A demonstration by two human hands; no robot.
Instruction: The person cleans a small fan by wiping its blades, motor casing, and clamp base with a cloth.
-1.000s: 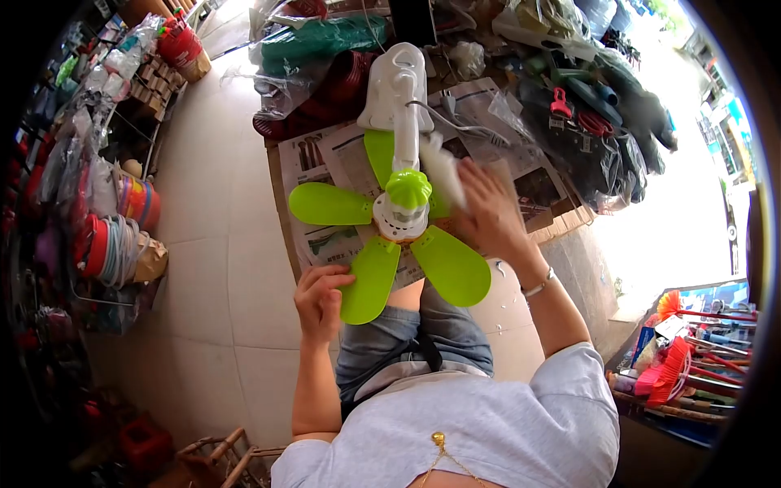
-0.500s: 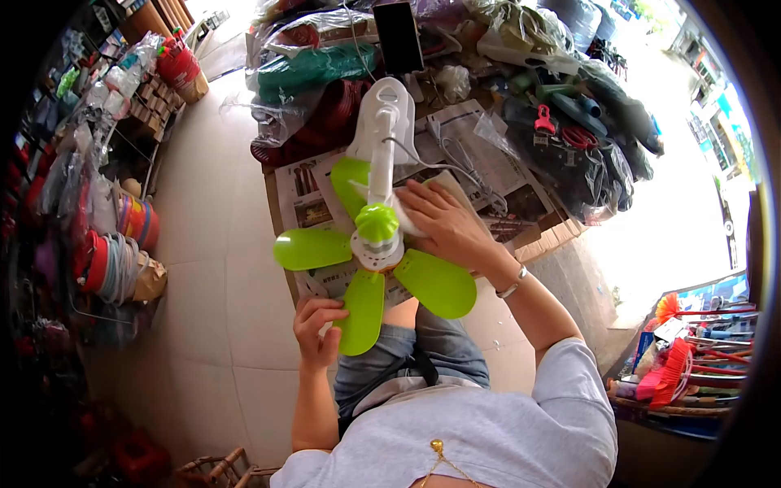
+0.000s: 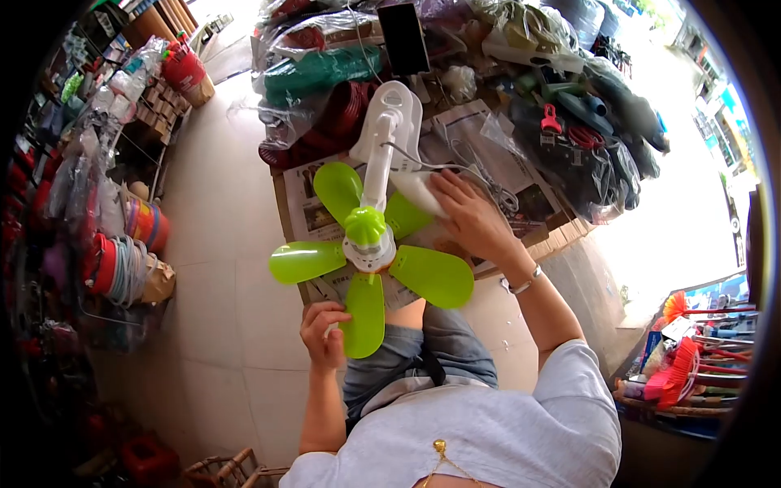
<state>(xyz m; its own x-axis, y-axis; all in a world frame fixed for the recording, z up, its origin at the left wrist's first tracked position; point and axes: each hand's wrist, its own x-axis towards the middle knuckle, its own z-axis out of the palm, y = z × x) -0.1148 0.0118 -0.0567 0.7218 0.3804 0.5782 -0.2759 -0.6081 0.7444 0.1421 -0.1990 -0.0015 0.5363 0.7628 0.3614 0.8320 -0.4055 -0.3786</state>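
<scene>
A small fan with several bright green blades (image 3: pixel 439 276) and a white arm and base (image 3: pixel 384 134) lies across the newspaper-covered tabletop. My left hand (image 3: pixel 324 333) pinches the edge of the lowest blade, fingers curled around its left side. My right hand (image 3: pixel 476 218) is to the right of the fan, pressing a white cloth or wad of tissue (image 3: pixel 417 193) beside the upper right blade. The palm faces down and the fingers lie over the cloth. A grey power cord (image 3: pixel 455 167) runs from the fan's arm and lies loosely coiled behind my right hand.
A dark phone (image 3: pixel 403 39) stands at the table's back, among plastic-wrapped goods (image 3: pixel 325 73). Bagged dark items (image 3: pixel 582 150) crowd the right side. Newspaper (image 3: pixel 480 122) covers the table. Shelves of goods line the left; brushes (image 3: pixel 679 370) lie at right.
My right hand and the cloth have shifted slightly right, away from the fan's arm. The blades have turned a little, uncovering the upper right one. My left hand stays on the lowest blade.
</scene>
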